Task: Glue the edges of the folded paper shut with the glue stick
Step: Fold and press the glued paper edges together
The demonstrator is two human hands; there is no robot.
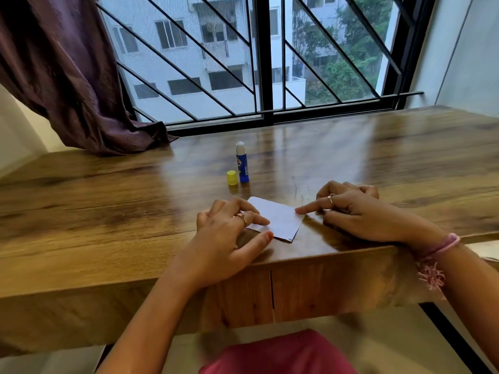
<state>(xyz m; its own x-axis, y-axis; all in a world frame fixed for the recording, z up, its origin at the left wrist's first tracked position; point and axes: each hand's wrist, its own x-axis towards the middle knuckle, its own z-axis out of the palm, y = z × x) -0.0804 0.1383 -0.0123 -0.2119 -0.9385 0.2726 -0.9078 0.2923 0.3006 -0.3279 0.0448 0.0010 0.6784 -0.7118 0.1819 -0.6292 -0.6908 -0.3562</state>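
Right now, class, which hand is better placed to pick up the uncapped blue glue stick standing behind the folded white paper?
Probably the right hand: only its index fingertip touches the folded white paper, while the left hand lies across it, pinning it down. The blue glue stick stands about midway between them.

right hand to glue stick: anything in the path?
Nothing visible. The glue stick stands upright and uncapped on the table, beyond the folded paper. Its yellow cap sits just to its left, off the line from the right hand, which rests a fingertip on the paper's right corner.
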